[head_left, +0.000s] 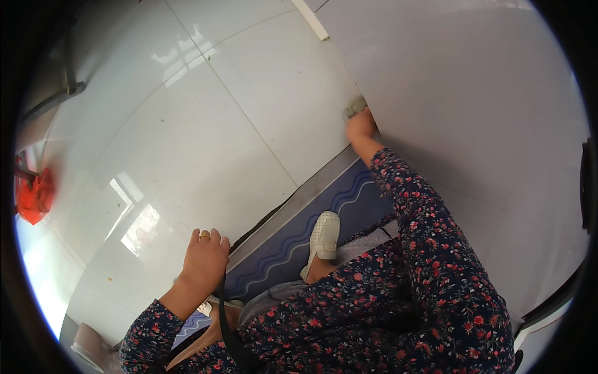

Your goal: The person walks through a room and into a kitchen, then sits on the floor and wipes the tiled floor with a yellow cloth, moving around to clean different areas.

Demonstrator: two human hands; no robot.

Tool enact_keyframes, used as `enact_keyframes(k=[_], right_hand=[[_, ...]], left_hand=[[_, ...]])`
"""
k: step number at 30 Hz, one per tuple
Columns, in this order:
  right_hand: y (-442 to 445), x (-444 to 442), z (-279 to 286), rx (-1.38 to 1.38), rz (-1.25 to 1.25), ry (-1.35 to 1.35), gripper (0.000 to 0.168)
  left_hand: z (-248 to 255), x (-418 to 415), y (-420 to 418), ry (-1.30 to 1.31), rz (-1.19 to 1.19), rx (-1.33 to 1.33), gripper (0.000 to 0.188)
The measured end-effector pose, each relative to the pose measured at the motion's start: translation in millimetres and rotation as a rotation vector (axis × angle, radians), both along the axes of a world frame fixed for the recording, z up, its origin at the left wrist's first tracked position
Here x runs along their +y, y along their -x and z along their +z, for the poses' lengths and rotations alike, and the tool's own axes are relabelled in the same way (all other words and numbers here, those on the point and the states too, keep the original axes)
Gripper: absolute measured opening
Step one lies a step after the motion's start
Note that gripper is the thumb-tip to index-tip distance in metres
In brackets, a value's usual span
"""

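Note:
My right hand (360,125) reaches forward and grips a crumpled greyish cloth (354,108). It presses the cloth low down, where the white tiled floor (243,154) meets a smooth pale upright surface (476,103). My left hand (205,257), with a gold-coloured ring on one finger, is on the near left with its back towards me. A dark strap (225,318) hangs beside its thumb side. The palm is hidden, so whether it holds anything is unclear.
A blue mat with wavy lines (280,248) lies under my cream perforated shoe (326,231). A red plastic bag (35,196) is at the far left, below dark furniture legs (56,98). A pinkish cylindrical object (88,346) sits near left. Small bits of debris dot the tiles.

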State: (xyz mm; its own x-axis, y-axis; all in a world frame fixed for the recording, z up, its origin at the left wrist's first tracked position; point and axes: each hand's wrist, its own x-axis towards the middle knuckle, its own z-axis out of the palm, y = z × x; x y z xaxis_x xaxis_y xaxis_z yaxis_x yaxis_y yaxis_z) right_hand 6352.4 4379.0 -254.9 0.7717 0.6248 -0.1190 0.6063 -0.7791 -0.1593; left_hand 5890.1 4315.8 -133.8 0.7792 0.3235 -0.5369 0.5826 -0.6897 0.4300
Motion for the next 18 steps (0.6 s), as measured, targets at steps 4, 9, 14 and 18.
enact_keyframes(k=[4, 9, 14, 18], right_hand=[[108.3, -45.3, -3.9, 0.133, 0.571, 0.107, 0.033], [123.3, -49.5, 22.8, 0.351, 0.689, 0.149, 0.037], [22.1, 16.7, -11.1, -0.242, 0.231, -0.149, 0.024], [144.6, 25.8, -3.7, 0.227, 0.356, -0.496, 0.048]], left_hand=[[-2.9, -7.0, 1.1, 0.037, -0.024, 0.034, 0.029], [-2.0, -6.1, 0.6, 0.121, 0.000, 0.035, 0.038], [-14.5, -5.7, -6.1, 0.013, 0.129, 0.048, 0.041], [-24.6, -9.8, -28.4, 0.044, 0.172, 0.004, 0.054]])
